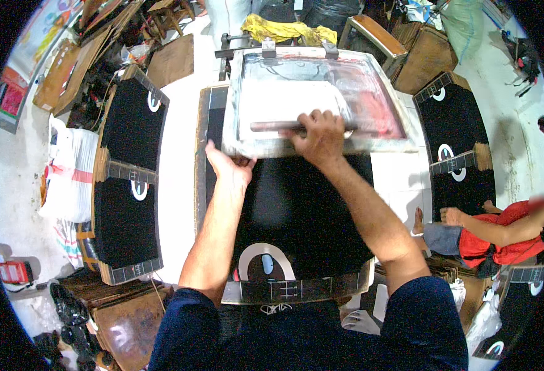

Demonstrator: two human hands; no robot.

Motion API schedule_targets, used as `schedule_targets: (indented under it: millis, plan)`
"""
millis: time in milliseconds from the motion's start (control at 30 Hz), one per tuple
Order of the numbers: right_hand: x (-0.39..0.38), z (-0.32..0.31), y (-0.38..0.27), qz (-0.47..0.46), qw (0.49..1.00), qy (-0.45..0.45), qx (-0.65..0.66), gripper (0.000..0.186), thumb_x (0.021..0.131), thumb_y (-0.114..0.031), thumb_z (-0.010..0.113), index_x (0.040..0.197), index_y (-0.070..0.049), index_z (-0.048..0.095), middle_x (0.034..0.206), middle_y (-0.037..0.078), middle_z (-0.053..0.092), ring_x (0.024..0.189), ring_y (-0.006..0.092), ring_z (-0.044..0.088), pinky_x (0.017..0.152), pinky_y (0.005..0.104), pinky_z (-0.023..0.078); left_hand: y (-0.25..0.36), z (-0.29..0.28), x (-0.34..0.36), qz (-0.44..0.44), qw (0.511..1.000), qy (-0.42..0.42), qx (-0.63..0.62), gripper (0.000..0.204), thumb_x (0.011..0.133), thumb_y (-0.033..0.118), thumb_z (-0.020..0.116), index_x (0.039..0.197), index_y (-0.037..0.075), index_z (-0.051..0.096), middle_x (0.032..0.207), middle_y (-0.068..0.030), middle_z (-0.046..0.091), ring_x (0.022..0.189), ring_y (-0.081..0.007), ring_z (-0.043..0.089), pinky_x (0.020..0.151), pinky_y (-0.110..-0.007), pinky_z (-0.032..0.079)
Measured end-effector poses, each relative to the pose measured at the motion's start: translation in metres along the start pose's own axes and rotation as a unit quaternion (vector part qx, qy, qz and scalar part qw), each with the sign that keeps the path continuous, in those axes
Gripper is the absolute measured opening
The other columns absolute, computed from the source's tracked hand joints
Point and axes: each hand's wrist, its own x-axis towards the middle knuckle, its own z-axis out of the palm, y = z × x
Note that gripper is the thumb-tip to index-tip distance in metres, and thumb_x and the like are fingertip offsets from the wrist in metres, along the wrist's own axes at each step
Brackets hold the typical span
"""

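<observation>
A screen printing frame (pixel 377 146) with a pale rim and red-smeared mesh lies over the far part of a board covered in black fabric (pixel 303 216). My left hand (pixel 230 164) grips the frame's near left corner. My right hand (pixel 322 136) is wrapped round the squeegee (pixel 269 127), a long bar lying crosswise above the mesh; it is slightly blurred. Two clamps hold the frame's far edge. At the board's near end, the fabric bears a printed white arch (pixel 247 260) with a blue oval inside.
Similar black-covered boards stand on the left (pixel 123 210) and on the right (pixel 460 123). A yellow cloth (pixel 290 31) hangs behind the frame. White bundles (pixel 74 167) are stacked at far left. Another person in red (pixel 500 238) sits at the right. Cardboard and bags crowd the edges.
</observation>
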Motion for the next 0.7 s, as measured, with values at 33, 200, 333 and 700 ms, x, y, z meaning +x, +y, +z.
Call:
schedule_targets:
  millis: [33,200,333,700]
  plan:
    - [-0.018,0.013,-0.002,0.017,0.998,-0.049,0.022,0.050,0.078,-0.062,0.076,0.088,-0.013,0.074,0.087,0.008,0.067,0.089,0.0280,0.063,0.080,0.0484,0.042,-0.010,-0.017,0.009,-0.024,1.000,0.001,0.001,0.078,0.098,0.067,0.039,0.153,0.011,0.042,0.151,-0.0168,0.043,0.137,-0.0349,0.044,0.113,-0.060,0.036]
    - [-0.035,0.070,0.010,0.027,0.985,-0.152,0.080,0.041,0.083,-0.047,0.078,0.099,-0.010,0.071,0.090,0.009,0.069,0.091,0.0287,0.065,0.082,0.0472,0.046,-0.050,-0.096,0.062,0.178,0.952,0.072,0.240,0.073,0.095,0.056,0.065,0.134,-0.005,0.052,0.124,-0.0167,0.054,0.112,-0.0289,0.055,0.105,-0.044,0.044]
    - [-0.015,0.092,0.029,-0.010,0.981,-0.185,0.056,0.027,0.084,-0.031,0.077,0.100,-0.011,0.069,0.091,0.008,0.071,0.089,0.0294,0.067,0.082,0.0477,0.047,-0.056,-0.127,0.088,0.557,0.535,0.013,0.635,0.110,0.072,0.064,0.086,0.147,-0.006,0.043,0.141,-0.0272,0.052,0.134,-0.0403,0.048,0.115,-0.053,0.036]
    - [0.106,0.186,0.067,-0.033,0.998,-0.046,0.013,0.011,0.088,-0.021,0.069,0.097,-0.015,0.069,0.092,0.006,0.070,0.091,0.0291,0.068,0.080,0.0495,0.048,-0.057,-0.125,0.094,0.528,0.412,-0.010,0.743,0.126,0.069,0.068,0.086,0.153,-0.010,0.034,0.153,-0.0275,0.045,0.148,-0.0381,0.040,0.122,-0.057,0.028]
